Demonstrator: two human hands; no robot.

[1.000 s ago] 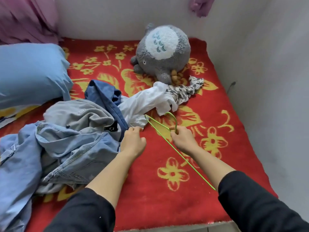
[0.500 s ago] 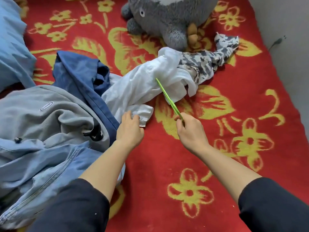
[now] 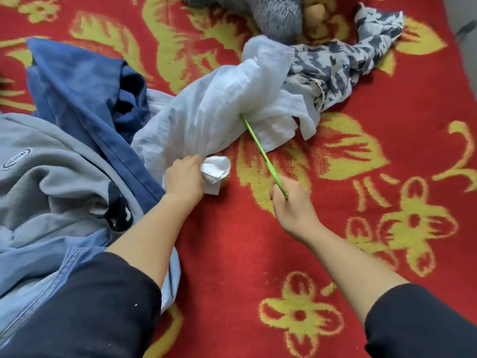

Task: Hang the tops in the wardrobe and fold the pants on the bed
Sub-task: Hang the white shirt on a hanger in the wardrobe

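Observation:
A crumpled white top (image 3: 222, 104) lies across the middle of the red bed cover. My left hand (image 3: 184, 178) grips its bunched near end. My right hand (image 3: 291, 202) holds a thin green hanger (image 3: 260, 151), whose far end is pushed inside the white top and hidden there. A grey-and-white patterned garment (image 3: 333, 65) trails from the white top to the right. At the left lies a heap of clothes: a navy garment (image 3: 85, 91), a grey sweatshirt (image 3: 51, 177) and light blue denim (image 3: 46, 267).
The bed is covered by a red blanket with yellow flowers (image 3: 387, 177). A grey plush toy (image 3: 273, 14) sits at the top edge, just behind the white top. A grey wall (image 3: 464, 11) borders the bed at the upper right.
The view has come closer to the bed. The hanger went from lying open in my right hand to being pushed into the white top. My left hand has closed on the top's near end.

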